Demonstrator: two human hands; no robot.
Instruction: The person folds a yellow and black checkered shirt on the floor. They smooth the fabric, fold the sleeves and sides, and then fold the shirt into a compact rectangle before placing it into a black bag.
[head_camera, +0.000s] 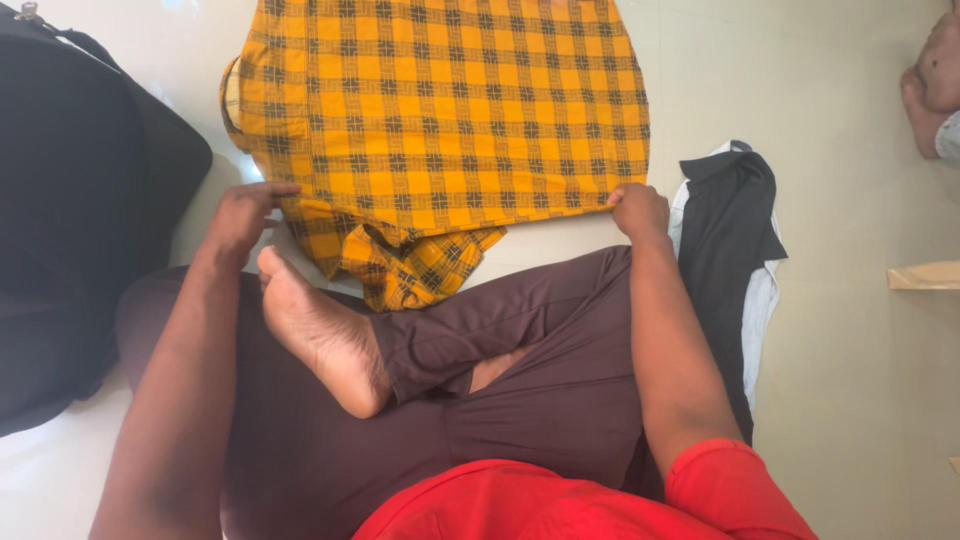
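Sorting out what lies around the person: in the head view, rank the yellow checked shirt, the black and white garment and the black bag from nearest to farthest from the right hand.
From the right hand:
1. Yellow checked shirt, gripped at its edge.
2. Black and white garment, just right.
3. Black bag, far left.

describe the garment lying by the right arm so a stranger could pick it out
Start at the yellow checked shirt spread on the pale floor. Just past its near corner, pinched by the right hand, lies a crumpled dark garment. It alone is plain black over white, with no checks.
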